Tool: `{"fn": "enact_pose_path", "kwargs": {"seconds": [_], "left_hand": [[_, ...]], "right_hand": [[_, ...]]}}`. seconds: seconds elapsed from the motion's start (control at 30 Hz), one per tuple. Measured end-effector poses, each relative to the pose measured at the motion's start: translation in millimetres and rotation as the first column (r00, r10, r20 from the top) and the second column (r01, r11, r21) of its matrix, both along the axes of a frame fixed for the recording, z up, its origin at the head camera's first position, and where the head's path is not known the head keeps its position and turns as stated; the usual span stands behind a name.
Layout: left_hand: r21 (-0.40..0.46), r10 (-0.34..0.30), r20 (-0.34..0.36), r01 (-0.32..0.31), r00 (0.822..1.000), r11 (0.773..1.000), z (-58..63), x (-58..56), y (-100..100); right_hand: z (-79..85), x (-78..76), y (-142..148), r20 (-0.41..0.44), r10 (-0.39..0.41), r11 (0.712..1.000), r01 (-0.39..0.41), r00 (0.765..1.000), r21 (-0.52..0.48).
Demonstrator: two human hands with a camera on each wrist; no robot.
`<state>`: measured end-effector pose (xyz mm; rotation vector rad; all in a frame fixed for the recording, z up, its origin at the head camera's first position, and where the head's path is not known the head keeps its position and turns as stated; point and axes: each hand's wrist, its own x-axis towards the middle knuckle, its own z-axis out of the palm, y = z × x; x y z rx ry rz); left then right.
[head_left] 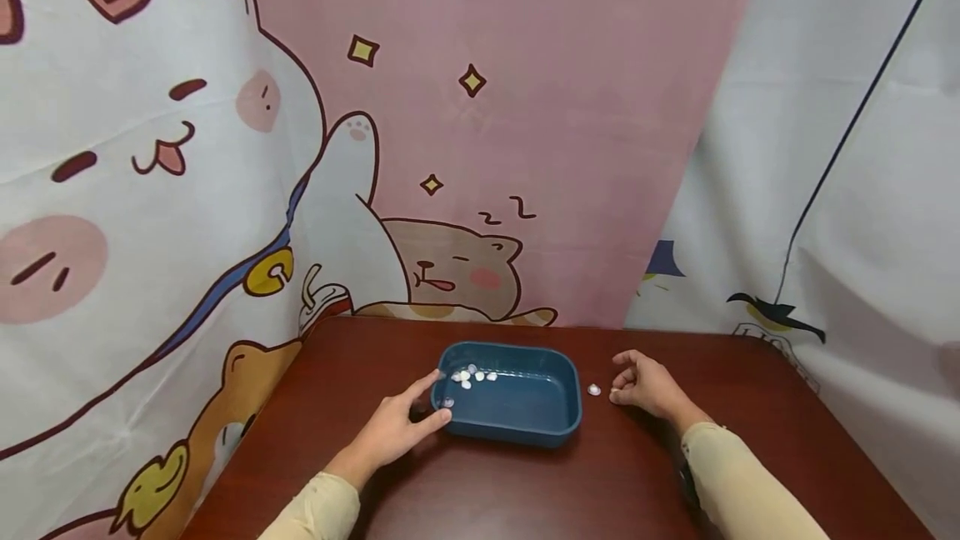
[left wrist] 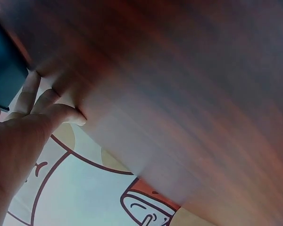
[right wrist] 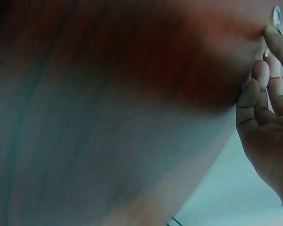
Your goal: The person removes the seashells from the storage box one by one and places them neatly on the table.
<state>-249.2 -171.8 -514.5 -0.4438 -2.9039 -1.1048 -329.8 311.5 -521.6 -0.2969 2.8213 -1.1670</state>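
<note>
A dark blue rectangular dish (head_left: 517,400) sits on the table with several small whitish shells (head_left: 479,376) in its left part. My left hand (head_left: 393,430) touches the dish's left end, thumb and index finger spread along the rim; the left wrist view shows the other fingers (left wrist: 46,100) loosely extended outside it. Right of the dish, my right hand (head_left: 651,387) pinches a small pale shell (head_left: 614,392) between thumb and fingertips, low over the tabletop. One more shell (head_left: 594,389) lies on the table between the dish and that hand.
The reddish-brown wooden table (head_left: 480,490) carries the dish and shells. A cartoon-printed cloth (head_left: 585,148) hangs behind and to the left of it, and a whitish cloth (head_left: 885,215) at the right.
</note>
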Motion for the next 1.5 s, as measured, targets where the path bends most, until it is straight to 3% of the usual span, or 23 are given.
{"fn": "enact_pose_path", "kwargs": {"seconds": [0.37,0.83,1.17,1.27,1.37,1.43,1.5], "left_hand": [[0.024,0.001,0.011,-0.001,1.000,1.000,-1.3,-3.7,-1],[0.020,-0.002,-0.020,0.003,1.000,1.000,-2.1,-2.7,-2],[0.021,-0.008,-0.018,0.008,1.000,1.000,-5.1,-1.6,0],[0.014,-0.010,-0.016,0.010,1.000,1.000,-7.4,-3.4,1],[0.015,-0.007,-0.012,0.007,1.000,1.000,-7.4,-4.5,0],[0.014,0.001,-0.010,-0.001,1.000,1.000,-7.0,-4.8,-1],[0.015,0.011,-0.005,-0.011,1.000,1.000,-6.4,-4.6,-1]], "right_hand": [[-3.9,-6.7,-8,0.014,-0.022,0.997,0.023,1.000,-0.073],[-8.6,-6.7,-14,-0.011,-0.007,0.999,0.007,1.000,-0.035],[-6.1,-1.9,-8,0.034,-0.008,0.998,0.011,0.999,-0.065],[7.1,-3.1,-5,0.029,-0.023,0.995,0.026,0.999,-0.095],[34.1,-8.0,-16,-0.006,-0.042,0.979,0.040,0.999,-0.199],[57.2,-10.0,-36,-0.016,-0.028,0.946,0.021,0.999,-0.323],[75.8,-11.1,-64,0.009,0.036,0.899,-0.029,0.999,-0.436]]}}
